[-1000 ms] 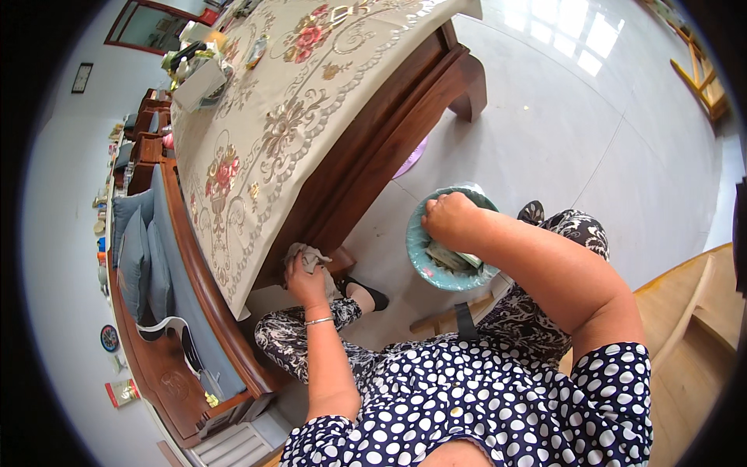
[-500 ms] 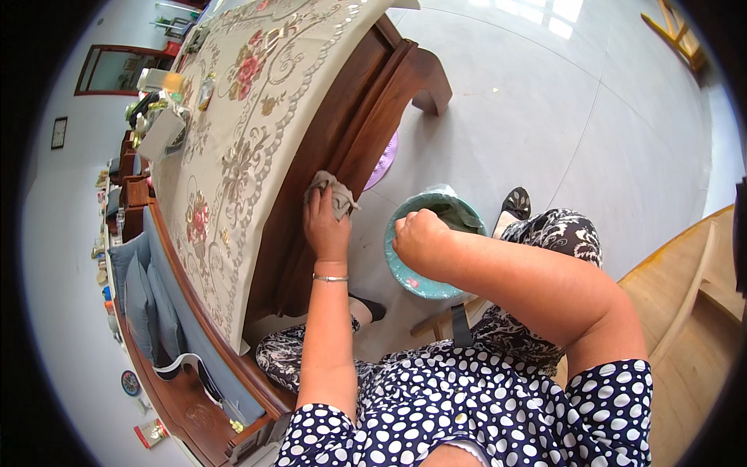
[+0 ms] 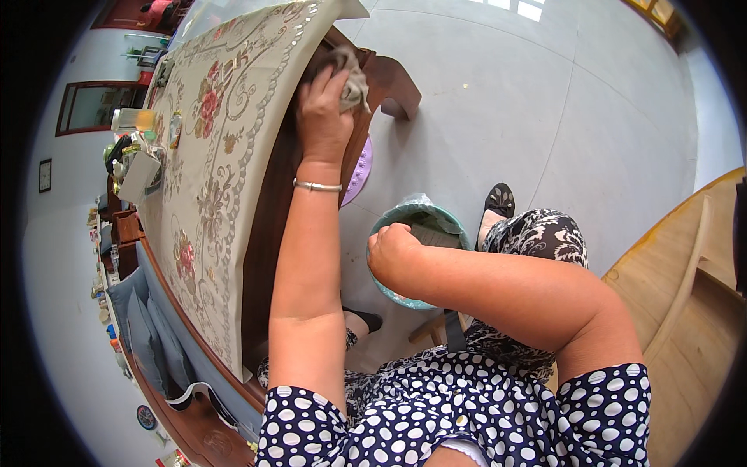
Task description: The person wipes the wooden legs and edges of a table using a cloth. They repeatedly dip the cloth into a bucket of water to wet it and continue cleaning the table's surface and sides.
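We are observing the left hand (image 3: pixel 323 128) holding a pale, rumpled cloth (image 3: pixel 355 87) at the upper part of the desk's (image 3: pixel 397 86) dark wooden side (image 3: pixel 261 268), just below the hanging edge of the tablecloth (image 3: pixel 198 198). Its fingers are clamping on the cloth, as far as the blur is letting us judge; we are supposing the bunched grip is giving padding between skin and wood. The right hand (image 3: pixel 393 253) is resting at the near-left rim of a turquoise bin (image 3: pixel 454 219), perhaps for steadying; its fingertips are hiding from us, so we cannot tell whether they are gripping. A thin liner (image 3: pixel 417 201) is lapping over the rim, probably placed so for keeping the inside clean. The bin is standing on grey tiled floor (image 3: pixel 506 117), within easy reach of the person. Under the desk a purple round object (image 3: pixel 358 176) is showing. To the left, blue-grey cushions (image 3: pixel 148 335) are lining a wooden bench (image 3: pixel 214 440); to the right, pale wooden furniture (image 3: pixel 661 272) is standing; a clock (image 3: pixel 45 175) is hanging on the far wall.
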`<state>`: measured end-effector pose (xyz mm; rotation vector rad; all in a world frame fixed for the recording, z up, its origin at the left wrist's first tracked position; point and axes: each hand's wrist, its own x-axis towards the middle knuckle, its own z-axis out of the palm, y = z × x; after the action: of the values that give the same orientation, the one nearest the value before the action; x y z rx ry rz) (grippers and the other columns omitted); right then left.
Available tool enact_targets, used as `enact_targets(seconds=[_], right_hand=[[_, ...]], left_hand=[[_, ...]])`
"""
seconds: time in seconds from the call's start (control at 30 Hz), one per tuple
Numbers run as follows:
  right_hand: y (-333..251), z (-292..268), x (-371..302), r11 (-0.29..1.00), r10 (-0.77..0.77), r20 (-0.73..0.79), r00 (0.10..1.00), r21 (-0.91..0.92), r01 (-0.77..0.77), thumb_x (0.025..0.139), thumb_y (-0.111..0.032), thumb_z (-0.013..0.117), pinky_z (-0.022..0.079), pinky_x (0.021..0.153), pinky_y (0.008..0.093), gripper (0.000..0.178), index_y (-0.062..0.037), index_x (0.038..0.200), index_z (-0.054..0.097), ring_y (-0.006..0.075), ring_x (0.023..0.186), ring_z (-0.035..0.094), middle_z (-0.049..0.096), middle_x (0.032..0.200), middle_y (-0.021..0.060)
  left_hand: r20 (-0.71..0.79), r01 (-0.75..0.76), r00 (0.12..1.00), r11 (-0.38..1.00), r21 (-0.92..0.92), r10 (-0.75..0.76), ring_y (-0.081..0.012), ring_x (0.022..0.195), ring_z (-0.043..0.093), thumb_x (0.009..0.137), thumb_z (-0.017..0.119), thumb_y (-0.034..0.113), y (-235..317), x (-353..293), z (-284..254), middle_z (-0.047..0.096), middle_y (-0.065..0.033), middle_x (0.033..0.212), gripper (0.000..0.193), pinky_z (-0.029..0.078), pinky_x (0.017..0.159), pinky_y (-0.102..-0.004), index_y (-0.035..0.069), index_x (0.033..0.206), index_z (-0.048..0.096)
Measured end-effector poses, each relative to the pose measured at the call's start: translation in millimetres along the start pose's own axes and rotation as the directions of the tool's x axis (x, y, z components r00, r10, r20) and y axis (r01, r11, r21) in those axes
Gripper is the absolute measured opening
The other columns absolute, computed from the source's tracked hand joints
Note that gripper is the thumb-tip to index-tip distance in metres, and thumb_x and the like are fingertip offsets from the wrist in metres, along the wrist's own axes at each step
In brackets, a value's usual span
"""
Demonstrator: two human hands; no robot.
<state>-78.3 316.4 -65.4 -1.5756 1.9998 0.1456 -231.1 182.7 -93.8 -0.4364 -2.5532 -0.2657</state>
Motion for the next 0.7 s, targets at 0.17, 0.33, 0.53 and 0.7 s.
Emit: enact_targets(seconds=[0.17, 0.33, 0.53, 0.7], right_hand=[[-4, 4, 8, 0.998, 0.038, -0.051, 0.998, 0.043, -0.036, 0.066, -0.039, 0.078, 0.051, 0.077, 0.0444, 0.059, -0.0050, 0.113, 0.066, 0.0310, 0.102, 0.060, 0.059, 0.116, 0.0157], [3, -10, -2, 0.997, 0.002, -0.030, 1.000, 0.072, 0.000, 0.068, -0.031, 0.076, 0.051, 0.075, 0.0440, 0.051, -0.0055, 0.112, 0.066, 0.0308, 0.101, 0.060, 0.060, 0.114, 0.0158], [8, -7, -2, 0.997, 0.062, -0.091, 0.994, 0.041, -0.058, 0.067, -0.024, 0.076, 0.052, 0.075, 0.0371, 0.049, -0.0064, 0.112, 0.066, 0.0275, 0.102, 0.062, 0.061, 0.113, 0.0134], [10, -1, 7, 0.997, 0.060, -0.088, 0.994, 0.049, -0.055, 0.070, -0.024, 0.074, 0.052, 0.077, 0.0340, 0.047, -0.0074, 0.112, 0.065, 0.0267, 0.099, 0.063, 0.062, 0.113, 0.0127]], left_hand=[[0.126, -0.333, 0.943, 0.882, 0.333, 0.308, -0.0268, 0.119, 0.049, 0.079, 0.058, 0.007, 5, 27, 3, 0.062, -0.0020, 0.121, 0.030, 0.037, 0.099, -0.0421, 0.019, 0.104, 0.069], [0.280, -0.365, 0.926, 0.797, 0.481, 0.255, -0.0301, 0.127, 0.043, 0.081, 0.055, 0.007, -28, 4, 3, 0.058, -0.0047, 0.127, 0.016, 0.033, 0.105, -0.0443, 0.010, 0.093, 0.066], [0.241, -0.255, 0.958, 0.846, 0.469, 0.155, -0.0287, 0.125, 0.045, 0.083, 0.055, 0.011, -26, -58, -31, 0.057, -0.0041, 0.127, 0.015, 0.037, 0.102, -0.0424, 0.009, 0.094, 0.066], [0.283, -0.200, 0.956, 0.869, 0.453, 0.073, -0.0278, 0.124, 0.046, 0.083, 0.055, 0.009, -33, -141, -72, 0.056, -0.0026, 0.129, 0.021, 0.040, 0.098, -0.0429, 0.011, 0.101, 0.066]])
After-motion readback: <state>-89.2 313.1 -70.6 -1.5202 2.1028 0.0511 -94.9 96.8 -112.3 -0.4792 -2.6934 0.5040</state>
